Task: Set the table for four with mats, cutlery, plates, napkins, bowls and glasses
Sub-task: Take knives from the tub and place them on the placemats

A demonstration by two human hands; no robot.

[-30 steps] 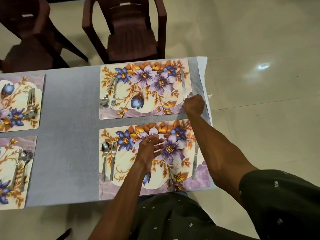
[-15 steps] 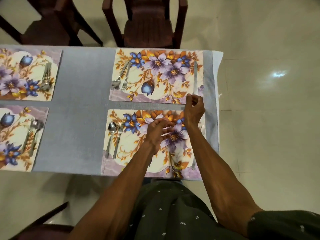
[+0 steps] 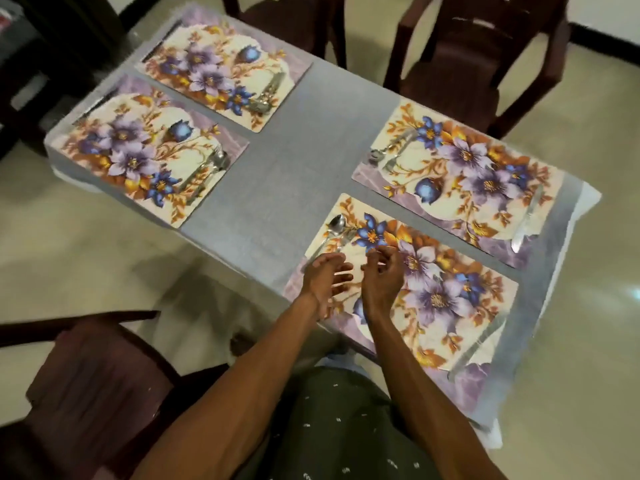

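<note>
Several floral mats lie on the grey table. The near right mat carries a spoon with a fork at its left end and a knife at its right end. The far right mat holds a spoon and fork and a knife. Cutlery also lies on the two left mats. My left hand and my right hand hover close together above the near right mat's left part, fingers loosely bent, holding nothing.
Dark brown plastic chairs stand around the table: one at the far right, one at the back, one near my left side. Pale tiled floor lies to the right. A dark object sits at the far left.
My right hand left the far mat's corner and came back beside my left hand. My head turned left, so all the mats now show at a slant.
</note>
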